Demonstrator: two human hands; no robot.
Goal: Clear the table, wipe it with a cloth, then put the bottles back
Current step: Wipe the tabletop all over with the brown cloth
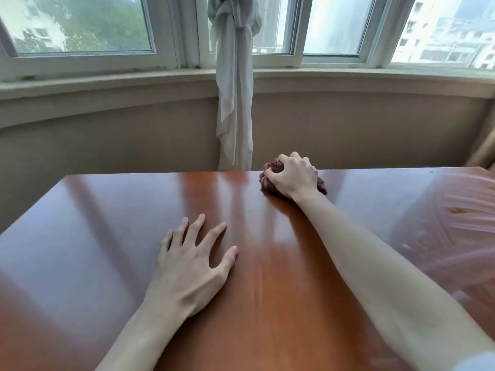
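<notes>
Nearest the camera, the left hand (191,266) lies flat on the glossy reddish-brown wooden counter (93,236), its fingers (197,227) straight, spread and pointing away toward the far edge; it holds nothing and seems only to brace the body. Farther out and to its right, the right arm stretches across the counter, and the right hand (293,176) sits at the far edge with its fingers curled tight round a bunched dark reddish-brown cloth (270,180), which is pressed down against the wood. The cloth is a wadded lump with no clear long axis; most of it shows to the left of the knuckles, and a little pokes out on the right side of the hand. It is already inside the right grip, so the coming wiping stroke, as I judge it, turns on direction: the hand is at the far rim, well apart from the left hand, and the unswept wood lies back toward the body and off to both sides. No bottles or containers are in view, so clearing looks done and replacing is still ahead. Beyond the counter hangs a knotted pale grey curtain (235,84) before a beige wall, a ledge and white-framed windows (85,25).
</notes>
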